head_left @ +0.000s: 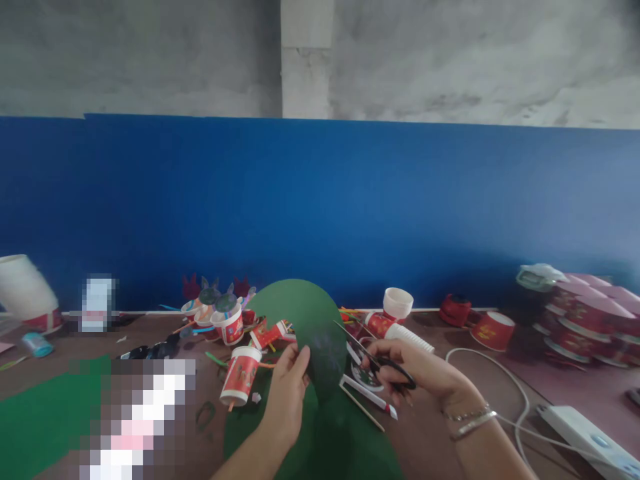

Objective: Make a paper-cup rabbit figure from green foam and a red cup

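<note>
A green sheet of paper [295,303] with a rounded top edge stands up in front of me. My left hand [285,400] pinches its lower left side between thumb and fingers. In my right hand [413,363] are scissors [406,379] with black handles, my fingers in the loops. Their blades are spread and point up and left at the sheet's right edge; whether they touch it I cannot tell. More green paper [330,447] lies flat beneath my hands. Just left of my left hand, a red and white paper cup [241,377] lies tipped.
Several decorated paper cups [227,323] stand at the back left. Right of the sheet are a white cup [398,304] and a stack of cups on its side. A white cable [520,387] runs to a power strip [590,433]. Stacked red cups [575,327] stand far right.
</note>
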`<state>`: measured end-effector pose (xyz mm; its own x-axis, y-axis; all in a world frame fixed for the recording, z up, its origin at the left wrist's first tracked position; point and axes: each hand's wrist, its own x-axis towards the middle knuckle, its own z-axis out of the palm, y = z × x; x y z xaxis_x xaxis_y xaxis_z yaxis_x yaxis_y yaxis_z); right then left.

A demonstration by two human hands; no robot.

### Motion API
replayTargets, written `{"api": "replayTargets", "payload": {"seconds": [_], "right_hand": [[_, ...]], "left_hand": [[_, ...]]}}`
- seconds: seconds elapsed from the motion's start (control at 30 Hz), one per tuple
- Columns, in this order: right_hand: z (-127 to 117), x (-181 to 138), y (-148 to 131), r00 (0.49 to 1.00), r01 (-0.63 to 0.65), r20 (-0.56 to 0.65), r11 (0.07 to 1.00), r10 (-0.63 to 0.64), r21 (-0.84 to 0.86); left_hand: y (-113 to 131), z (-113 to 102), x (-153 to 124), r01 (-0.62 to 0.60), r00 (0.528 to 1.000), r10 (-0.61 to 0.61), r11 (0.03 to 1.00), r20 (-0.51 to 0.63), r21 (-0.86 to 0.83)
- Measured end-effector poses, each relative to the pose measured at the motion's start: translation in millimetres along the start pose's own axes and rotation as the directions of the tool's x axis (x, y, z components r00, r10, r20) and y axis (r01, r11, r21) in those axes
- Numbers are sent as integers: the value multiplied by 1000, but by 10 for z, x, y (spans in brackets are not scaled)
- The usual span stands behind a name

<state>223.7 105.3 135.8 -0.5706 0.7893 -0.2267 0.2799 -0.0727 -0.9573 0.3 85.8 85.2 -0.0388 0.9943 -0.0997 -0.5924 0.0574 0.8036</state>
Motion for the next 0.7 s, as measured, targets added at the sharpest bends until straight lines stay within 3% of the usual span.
{"api": "replayTargets", "payload": {"seconds": [0.1, 0.27, 0.43, 0.7], "right_hand": [[63, 90, 19, 996, 78, 39, 997, -78, 6], [180, 263, 109, 991, 110, 77, 994, -109, -17], [219, 289, 122, 990, 124, 63, 991, -126, 44], [196, 330, 150, 991, 128, 54, 990, -125, -57]], "left_hand": [[38, -55, 48, -55, 992, 71, 988, -108, 147], [110, -142, 95, -72, 993, 99, 935, -61, 347], [118, -176, 142, -92, 996, 89, 935, 24, 341], [165, -175, 154, -123, 992, 127, 933, 10, 339]]}}
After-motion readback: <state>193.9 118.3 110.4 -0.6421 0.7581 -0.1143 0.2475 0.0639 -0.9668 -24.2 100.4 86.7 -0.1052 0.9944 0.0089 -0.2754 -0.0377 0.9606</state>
